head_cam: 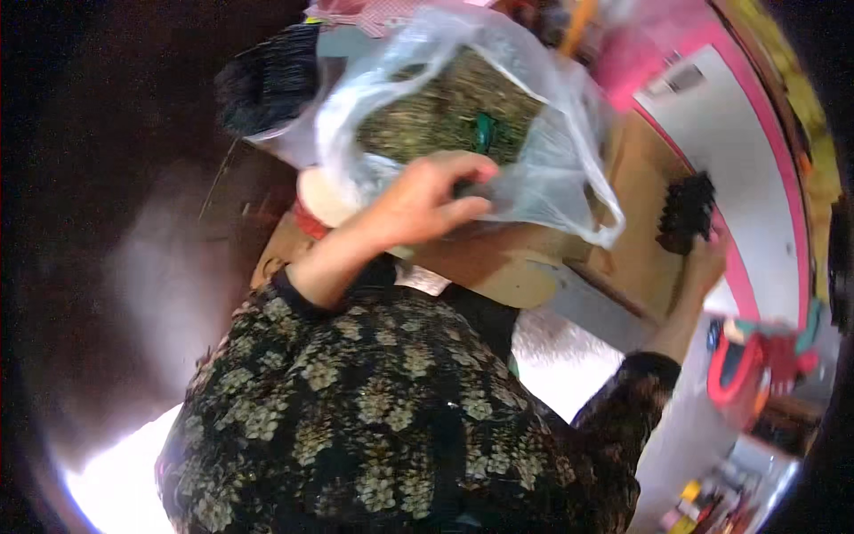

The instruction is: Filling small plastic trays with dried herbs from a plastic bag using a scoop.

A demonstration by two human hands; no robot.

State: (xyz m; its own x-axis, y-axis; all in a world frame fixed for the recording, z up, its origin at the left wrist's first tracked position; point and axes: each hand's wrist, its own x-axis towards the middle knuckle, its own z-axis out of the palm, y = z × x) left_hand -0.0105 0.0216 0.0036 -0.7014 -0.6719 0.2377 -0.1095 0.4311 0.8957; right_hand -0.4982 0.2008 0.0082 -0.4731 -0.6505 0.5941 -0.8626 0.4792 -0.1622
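A white translucent plastic bag lies with its mouth spread, full of dried brown-green plant material. A small green object rests on that material. My left hand is at the bag's near edge, thumb and fingers curled around a dark blurred patch; whether it grips something or the bag's film is unclear. On the right, my right hand holds a black, ridged object above a brown surface, beside a white panel with a pink border. Its exact kind cannot be told.
Left of the bag are a dark bristly or furry bundle and a round cream-coloured object. A brown board or box extends under and beside the bag. At lower right are a red item and several small colourful things.
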